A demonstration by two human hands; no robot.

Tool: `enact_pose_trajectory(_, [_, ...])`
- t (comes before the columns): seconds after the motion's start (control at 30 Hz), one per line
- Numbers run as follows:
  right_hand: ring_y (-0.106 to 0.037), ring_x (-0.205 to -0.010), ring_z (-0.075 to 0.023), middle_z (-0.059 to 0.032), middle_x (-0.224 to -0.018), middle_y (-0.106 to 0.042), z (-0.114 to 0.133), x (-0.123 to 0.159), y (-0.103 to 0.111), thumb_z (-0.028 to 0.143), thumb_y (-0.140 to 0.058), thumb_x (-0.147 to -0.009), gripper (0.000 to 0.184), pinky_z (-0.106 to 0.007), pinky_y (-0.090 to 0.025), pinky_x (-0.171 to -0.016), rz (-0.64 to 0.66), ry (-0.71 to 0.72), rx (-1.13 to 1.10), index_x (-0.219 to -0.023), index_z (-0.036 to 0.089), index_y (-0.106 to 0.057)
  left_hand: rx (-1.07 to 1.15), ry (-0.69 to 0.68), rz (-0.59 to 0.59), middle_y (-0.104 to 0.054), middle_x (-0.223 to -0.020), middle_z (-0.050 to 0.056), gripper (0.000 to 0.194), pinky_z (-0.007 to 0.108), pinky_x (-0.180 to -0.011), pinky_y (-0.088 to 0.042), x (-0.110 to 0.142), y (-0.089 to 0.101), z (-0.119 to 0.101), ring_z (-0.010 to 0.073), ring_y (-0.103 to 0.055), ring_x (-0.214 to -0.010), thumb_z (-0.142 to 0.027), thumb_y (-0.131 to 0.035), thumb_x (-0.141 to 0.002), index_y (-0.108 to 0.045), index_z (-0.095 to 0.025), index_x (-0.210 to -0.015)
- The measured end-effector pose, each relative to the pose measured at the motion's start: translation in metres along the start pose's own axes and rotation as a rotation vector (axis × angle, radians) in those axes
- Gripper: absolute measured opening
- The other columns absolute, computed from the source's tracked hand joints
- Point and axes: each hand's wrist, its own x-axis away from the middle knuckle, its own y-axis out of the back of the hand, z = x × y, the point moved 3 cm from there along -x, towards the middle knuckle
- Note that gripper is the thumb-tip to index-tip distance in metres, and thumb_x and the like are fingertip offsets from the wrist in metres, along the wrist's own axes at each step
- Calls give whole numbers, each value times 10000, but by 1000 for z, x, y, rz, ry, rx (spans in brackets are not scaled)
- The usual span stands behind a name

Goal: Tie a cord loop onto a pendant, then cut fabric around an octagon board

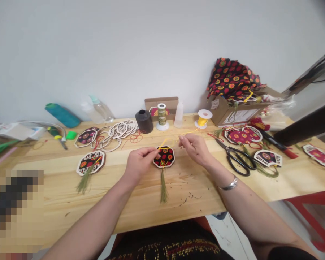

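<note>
A black tasselled pendant point(170, 156) with red and yellow flower fabric and a pale wooden rim lies on the table, its olive tassel point(164, 187) pointing toward me. At its upper left edge, my left hand point(142, 163) pinches the yellow cord, fingertips overlapping the pendant. To the right, my right hand point(194, 147) is closed with thumb and forefinger on the yellow cord point(188, 134). This cord runs back to a white spool point(205, 115) of yellow cord. Part of the cord between the hands is thin and blurred.
Black-handled scissors point(239, 162) lie right of my right hand. Another tasselled pendant point(90, 163) lies at left, with wooden frames point(121, 129) behind. A black thread cone point(144, 121), a white bottle point(179, 114) and a fabric-filled cardboard box point(233, 112) stand along the wall.
</note>
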Motion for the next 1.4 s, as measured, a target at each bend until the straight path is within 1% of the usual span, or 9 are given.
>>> enact_pose_trajectory(0.1, [-551, -612, -146, -62, -638, -645, -5, -2, -6, 276, -412, -949, 427, -261, -344, -603, 39, -109, 213, -587, 156, -603, 333, 162, -78, -694, -611, 43, 148, 175, -418, -265, -9, 6, 5, 24, -368, -420, -247, -788, -590, -737, -125, -653])
enact_pose_trajectory(0.27, [-544, -613, -163, -89, -643, -670, -3, -2, -10, 232, -469, -896, 383, -280, -288, -573, 46, -114, 321, -545, 162, -605, 438, 197, -87, -684, -626, 65, 227, 166, -399, -194, -15, 11, 9, 0, -327, -400, -265, -818, -527, -716, -91, -631])
enact_pose_trajectory(0.57, [-569, -666, -181, -94, -676, -683, -1, -1, -11, 208, -470, -903, 353, -275, -340, -609, 67, -122, 379, -612, 160, -663, 453, 209, -97, -702, -638, 80, 240, 166, -414, -218, -13, 11, 12, 4, -350, -416, -274, -830, -542, -736, -96, -674])
enact_pose_trajectory(0.7, [-580, -852, -188, -85, -872, -704, 2, -1, -8, 167, -493, -915, 227, -257, -403, -751, 104, -58, 345, -864, 152, -714, 448, 214, -107, -707, -634, 79, 238, 172, -425, -237, -13, 9, 13, 17, -372, -434, -277, -836, -550, -746, -107, -691])
enact_pose_trajectory(0.8, [-545, -938, -197, -68, -979, -682, 6, -3, -12, 131, -528, -892, 222, -259, -412, -810, 220, 38, 314, -1019, 186, -701, 449, 222, -119, -707, -628, 74, 233, 179, -434, -255, -12, 8, 13, 28, -388, -448, -276, -838, -549, -754, -116, -696])
enact_pose_trajectory(1.0, [-540, -953, -223, -107, -990, -663, 4, -11, -18, 151, -505, -902, 184, -305, -416, -815, 406, 56, 516, -945, 151, -683, 425, 238, -129, -714, -637, 89, 221, 200, -465, -305, -9, 7, 14, 66, -458, -501, -281, -840, -551, -760, -125, -686])
enact_pose_trajectory(1.13, [-555, -954, -297, -206, -1002, -644, -3, -10, 4, 8, -421, -850, 280, -372, -401, -746, 352, -64, 640, -989, 67, -657, 409, 215, -133, -715, -647, 91, 200, 210, -469, -302, -8, 7, 14, 82, -478, -515, -279, -829, -576, -763, -134, -697])
enact_pose_trajectory(1.23, [-573, -944, -301, -209, -1005, -650, -5, -3, 20, -25, -405, -817, 333, -364, -386, -719, 291, -114, 736, -1034, 76, -636, 406, 188, -143, -713, -645, 90, 195, 215, -455, -268, -8, 6, 14, 67, -426, -480, -280, -823, -585, -763, -133, -699])
enact_pose_trajectory(1.4, [-624, -847, -258, -142, -875, -701, -4, 9, 21, 104, -481, -852, 192, -332, -413, -708, 373, -100, 509, -863, 134, -670, 393, 158, -180, -705, -628, 71, 189, 228, -474, -296, -7, 1, 10, 59, -386, -470, -276, -819, -576, -761, -127, -677])
